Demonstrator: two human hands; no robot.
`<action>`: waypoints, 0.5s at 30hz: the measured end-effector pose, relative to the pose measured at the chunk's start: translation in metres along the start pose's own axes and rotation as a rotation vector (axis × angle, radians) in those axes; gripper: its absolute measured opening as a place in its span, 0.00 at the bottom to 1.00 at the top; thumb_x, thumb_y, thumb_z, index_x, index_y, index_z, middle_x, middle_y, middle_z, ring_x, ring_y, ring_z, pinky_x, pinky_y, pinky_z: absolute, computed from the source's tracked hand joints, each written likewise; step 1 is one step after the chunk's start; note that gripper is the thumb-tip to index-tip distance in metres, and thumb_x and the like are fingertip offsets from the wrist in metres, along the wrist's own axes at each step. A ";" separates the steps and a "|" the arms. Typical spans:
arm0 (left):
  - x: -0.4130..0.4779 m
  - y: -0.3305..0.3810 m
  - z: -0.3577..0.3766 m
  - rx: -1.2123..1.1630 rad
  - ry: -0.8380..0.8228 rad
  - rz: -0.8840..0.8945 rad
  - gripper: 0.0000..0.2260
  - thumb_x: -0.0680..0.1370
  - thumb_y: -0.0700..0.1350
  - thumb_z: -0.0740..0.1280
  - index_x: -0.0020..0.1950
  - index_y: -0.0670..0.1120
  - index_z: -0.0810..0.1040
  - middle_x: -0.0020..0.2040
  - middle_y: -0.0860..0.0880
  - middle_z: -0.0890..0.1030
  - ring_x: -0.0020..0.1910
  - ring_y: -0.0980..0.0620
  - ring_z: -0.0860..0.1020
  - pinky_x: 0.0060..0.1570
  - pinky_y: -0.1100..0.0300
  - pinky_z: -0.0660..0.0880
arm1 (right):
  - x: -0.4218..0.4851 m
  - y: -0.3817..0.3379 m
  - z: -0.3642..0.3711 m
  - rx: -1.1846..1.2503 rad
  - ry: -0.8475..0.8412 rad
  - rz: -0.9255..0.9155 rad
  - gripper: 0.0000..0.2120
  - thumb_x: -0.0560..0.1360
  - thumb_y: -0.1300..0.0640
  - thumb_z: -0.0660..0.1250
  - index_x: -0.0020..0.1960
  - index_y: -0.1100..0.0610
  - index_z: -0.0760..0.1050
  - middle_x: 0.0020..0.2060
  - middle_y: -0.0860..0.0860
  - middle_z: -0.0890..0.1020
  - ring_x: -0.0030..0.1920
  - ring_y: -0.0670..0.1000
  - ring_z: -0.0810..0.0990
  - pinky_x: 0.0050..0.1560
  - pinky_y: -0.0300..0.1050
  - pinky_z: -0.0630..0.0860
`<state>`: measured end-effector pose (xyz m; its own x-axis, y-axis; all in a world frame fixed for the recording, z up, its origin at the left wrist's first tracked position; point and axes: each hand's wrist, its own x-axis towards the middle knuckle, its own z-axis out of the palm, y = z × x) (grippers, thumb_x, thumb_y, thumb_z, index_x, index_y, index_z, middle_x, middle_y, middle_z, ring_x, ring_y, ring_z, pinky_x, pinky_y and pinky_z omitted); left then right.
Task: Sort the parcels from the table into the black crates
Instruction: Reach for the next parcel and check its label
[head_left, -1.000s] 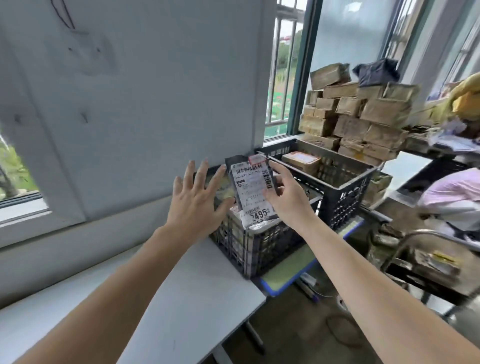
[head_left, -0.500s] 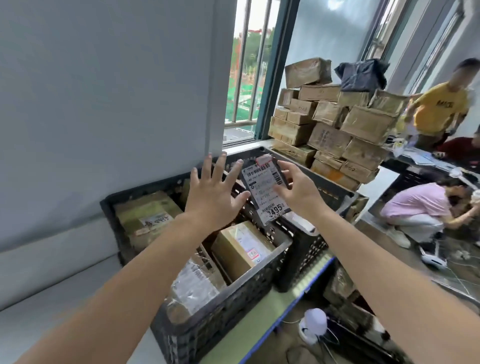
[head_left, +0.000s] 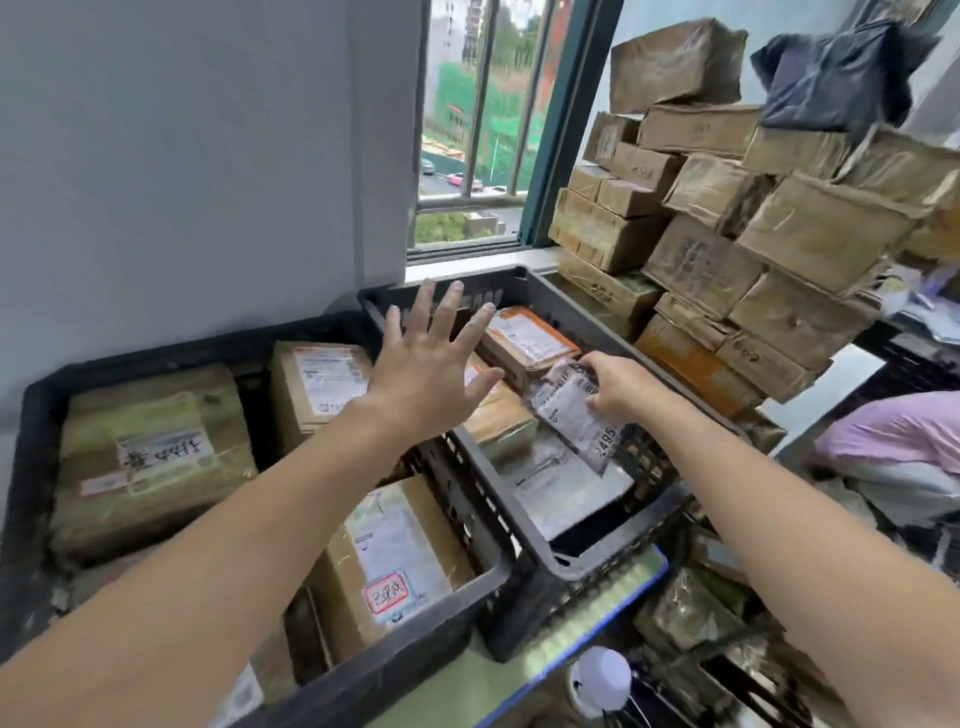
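Holding a small flat parcel (head_left: 576, 415) with a white barcode label, my right hand (head_left: 615, 387) grips its upper edge and has it low inside the right black crate (head_left: 571, 564), over other packets. My left hand (head_left: 428, 371) hovers empty, fingers spread wide, above the wall shared with the left black crate (head_left: 31, 415) of boxes. I judge this the placing step; next I need only let go.

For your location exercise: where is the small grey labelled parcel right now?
In the head view, right of centre: the small grey labelled parcel is gripped by the right hand inside the right black crate, beside brown boxes.
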<state>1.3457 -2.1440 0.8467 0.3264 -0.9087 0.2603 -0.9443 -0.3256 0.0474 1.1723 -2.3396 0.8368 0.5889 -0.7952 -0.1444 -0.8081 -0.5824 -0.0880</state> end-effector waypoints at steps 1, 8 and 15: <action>0.009 0.010 0.006 -0.001 -0.013 -0.014 0.32 0.80 0.67 0.47 0.80 0.57 0.41 0.81 0.48 0.40 0.79 0.43 0.36 0.75 0.37 0.43 | 0.010 0.011 0.008 -0.052 -0.051 -0.008 0.22 0.74 0.63 0.67 0.67 0.55 0.71 0.61 0.57 0.79 0.57 0.58 0.79 0.55 0.50 0.78; 0.063 0.078 0.048 0.084 -0.182 -0.075 0.32 0.80 0.67 0.48 0.81 0.57 0.41 0.81 0.47 0.39 0.79 0.43 0.35 0.76 0.38 0.43 | 0.078 0.053 0.051 -0.151 -0.294 -0.040 0.28 0.77 0.67 0.62 0.75 0.63 0.59 0.70 0.61 0.71 0.67 0.61 0.73 0.65 0.54 0.74; 0.095 0.106 0.088 0.188 -0.372 -0.066 0.32 0.81 0.66 0.47 0.81 0.55 0.43 0.81 0.45 0.41 0.79 0.42 0.37 0.75 0.37 0.43 | 0.113 0.059 0.083 -0.294 -0.408 -0.158 0.31 0.80 0.62 0.60 0.78 0.67 0.49 0.72 0.63 0.68 0.70 0.60 0.71 0.66 0.51 0.69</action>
<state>1.2804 -2.2881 0.7917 0.4113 -0.9055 -0.1045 -0.9080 -0.3971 -0.1335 1.1900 -2.4493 0.7332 0.6023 -0.5978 -0.5290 -0.6375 -0.7590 0.1319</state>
